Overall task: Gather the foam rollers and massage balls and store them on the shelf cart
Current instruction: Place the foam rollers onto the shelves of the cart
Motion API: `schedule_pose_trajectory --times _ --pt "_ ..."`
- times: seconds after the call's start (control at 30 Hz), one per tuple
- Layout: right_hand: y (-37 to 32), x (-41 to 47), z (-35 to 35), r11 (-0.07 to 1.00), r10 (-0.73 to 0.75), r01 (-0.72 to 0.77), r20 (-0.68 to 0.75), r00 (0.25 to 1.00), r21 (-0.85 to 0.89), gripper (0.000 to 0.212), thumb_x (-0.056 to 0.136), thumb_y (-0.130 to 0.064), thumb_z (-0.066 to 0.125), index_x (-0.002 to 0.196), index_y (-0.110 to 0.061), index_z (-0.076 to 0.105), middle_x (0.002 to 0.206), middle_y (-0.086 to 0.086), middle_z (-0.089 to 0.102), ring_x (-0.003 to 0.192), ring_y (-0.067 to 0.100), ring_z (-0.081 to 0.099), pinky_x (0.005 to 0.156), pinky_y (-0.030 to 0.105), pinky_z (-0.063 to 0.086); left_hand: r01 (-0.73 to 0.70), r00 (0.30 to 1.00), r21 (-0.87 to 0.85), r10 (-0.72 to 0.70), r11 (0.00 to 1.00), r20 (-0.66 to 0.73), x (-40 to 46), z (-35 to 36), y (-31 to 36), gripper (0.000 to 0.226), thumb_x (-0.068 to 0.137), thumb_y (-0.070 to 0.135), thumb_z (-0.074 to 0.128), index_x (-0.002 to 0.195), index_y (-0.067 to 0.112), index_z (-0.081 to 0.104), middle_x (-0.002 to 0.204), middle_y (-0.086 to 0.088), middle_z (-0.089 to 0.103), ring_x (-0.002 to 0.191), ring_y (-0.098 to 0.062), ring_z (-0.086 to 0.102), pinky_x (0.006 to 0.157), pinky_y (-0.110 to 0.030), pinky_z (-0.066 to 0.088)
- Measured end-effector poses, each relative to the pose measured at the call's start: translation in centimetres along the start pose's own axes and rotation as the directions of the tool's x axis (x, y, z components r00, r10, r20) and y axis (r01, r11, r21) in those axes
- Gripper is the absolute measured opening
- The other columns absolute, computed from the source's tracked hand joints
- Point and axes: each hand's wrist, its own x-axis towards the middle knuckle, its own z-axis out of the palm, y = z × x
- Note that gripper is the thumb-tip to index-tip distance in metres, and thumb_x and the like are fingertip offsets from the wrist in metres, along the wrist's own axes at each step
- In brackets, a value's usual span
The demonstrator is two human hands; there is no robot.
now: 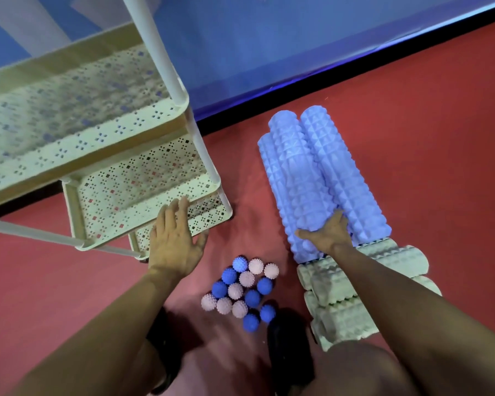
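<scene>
Head view, looking down at a red floor (412, 110): a cream shelf cart (143, 181) with perforated trays stands at the left, its lower trays holding nothing that shows. The left hand (175, 241) hovers flat at the front edge of the lower tray, fingers (180, 207) straight and spread, holding nothing; whether it touches the rim cannot be told (the frame is blurred there). The right hand (327, 232) rests on the near end of the blue foam rollers (320, 178), thumb out to the left and fingers curled round one roller's end. These three knobbed blue rollers lie side by side on the floor, to the right of the cart and well apart from it, running away from the person. Just nearer the person, partly under the right forearm, lie white foam rollers (383, 261), crosswise to the blue ones and touching them. Between the two arms a cluster of spiky massage balls (240, 290), blue and pale pink, sits packed together on the floor near the cart's corner.
</scene>
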Motion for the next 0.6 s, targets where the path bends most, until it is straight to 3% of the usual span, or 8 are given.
schedule_pose_trajectory --times 0.1,0.2,0.37,0.5,0.53,0.6 --pt "-1.2 -1.6 -2.1 0.986 0.013 -0.026 0.081 0.997 0.164 0.132 0.042 -0.069 0.093 0.146 -0.008 0.041 0.147 0.009 0.051 0.130 0.029 0.055 0.102 0.042 0.050 0.016 1.000 -0.019 -0.016 1.000 0.006 -2.6 -1.7 0.1 0.084 0.099 0.058 0.045 0.163 0.020 0.005 0.170 -0.007 0.007 0.156 -0.030 0.011 0.123 -0.053 0.012" --pt "-1.8 -3.8 -4.9 0.948 -0.003 -0.038 0.128 0.992 0.317 0.149 0.021 -0.078 0.087 0.145 -0.009 0.043 0.141 0.006 0.057 0.124 0.028 0.059 0.100 0.049 0.053 0.040 0.999 -0.052 -0.039 0.998 0.026 -5.7 -4.2 -0.2 0.087 0.099 0.062 0.042 0.163 0.020 0.002 0.170 -0.008 0.004 0.155 -0.034 0.011 0.126 -0.053 0.012" --pt "-5.6 -14.4 -8.9 0.843 -0.056 -0.082 0.237 0.970 0.532 0.127 0.029 -0.082 0.086 0.133 -0.015 0.058 0.124 0.005 0.069 0.103 0.026 0.071 0.074 0.043 0.062 0.072 0.995 -0.218 -0.084 0.973 -0.047 -11.8 -10.8 -0.4 0.087 0.097 0.064 0.044 0.162 0.015 0.013 0.167 -0.012 0.014 0.152 -0.035 0.019 0.125 -0.052 0.019" --pt "-6.7 -23.0 -9.9 0.764 -0.219 -0.035 0.309 0.925 0.645 0.107 0.043 -0.078 0.086 0.126 -0.014 0.065 0.113 0.004 0.076 0.079 0.018 0.073 0.052 0.027 0.055 0.080 0.986 -0.406 -0.132 0.910 -0.102 -17.2 -15.0 -0.2 0.084 0.097 0.060 0.051 0.162 0.016 0.020 0.164 -0.011 0.019 0.151 -0.032 0.024 0.124 -0.044 0.022" --pt "-6.7 -25.1 -10.1 0.743 -0.271 0.004 0.294 0.917 0.669 0.100 0.048 -0.073 0.088 0.125 -0.012 0.068 0.110 0.003 0.077 0.080 0.018 0.073 0.055 0.027 0.057 0.075 0.986 -0.426 -0.131 0.901 -0.105 -18.6 -15.8 -0.2 0.084 0.097 0.062 0.050 0.161 0.016 0.021 0.164 -0.011 0.021 0.151 -0.031 0.026 0.123 -0.044 0.024" --pt "-6.4 -29.2 -10.6 0.698 -0.373 0.081 0.265 0.889 0.712 0.078 0.066 -0.060 0.088 0.124 -0.011 0.070 0.109 0.003 0.078 0.095 0.019 0.075 0.082 0.034 0.061 0.064 0.988 -0.466 -0.122 0.882 -0.095 -21.1 -17.2 -0.2 0.084 0.096 0.068 0.046 0.160 0.018 0.025 0.162 -0.009 0.026 0.148 -0.029 0.033 0.121 -0.045 0.030"
